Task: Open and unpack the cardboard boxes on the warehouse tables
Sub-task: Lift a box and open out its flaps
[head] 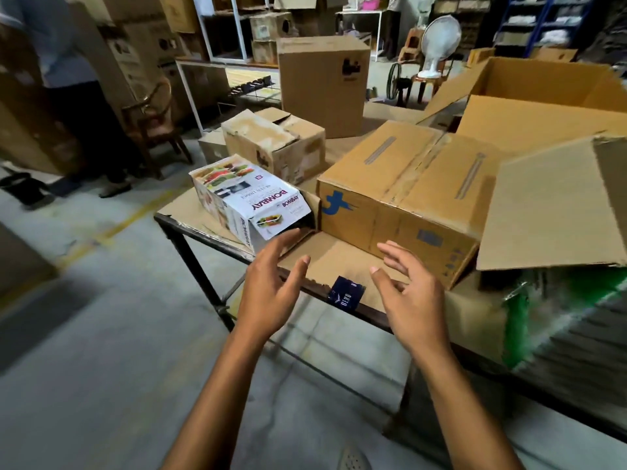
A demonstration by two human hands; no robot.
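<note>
**APPROACH TO THE TAPED CARTON**

**Step in hand (judged):** reach toward the taped carton before opening it.

**Hand state:** left hand and right hand both open, fingers spread and slightly bent, gripping nothing. Both hovering over the near table edge, just short of the carton's front face.

**Procedure**
1. Set one palm against each end of the carton and draw it squarely toward the near edge.
2. Keep the left hand off the printed white carton, lying on its side just beside the left end.
3. Avoid sweeping the small dark blue tag off the table edge.
4. Free the right end from the loose flap of the large open box before lifting anything.
5. Break the centre seam from one end, then fold the top flaps outward.

**Appearance of the carton:** brown corrugated board, low and wide. Top flaps closed, with brown tape along the centre seam and two grey strips on top. Blue logo at front left, faint blue-grey print at front right. Edges scuffed.

**Location:** on the table, between the printed white carton and the large open box.
</note>
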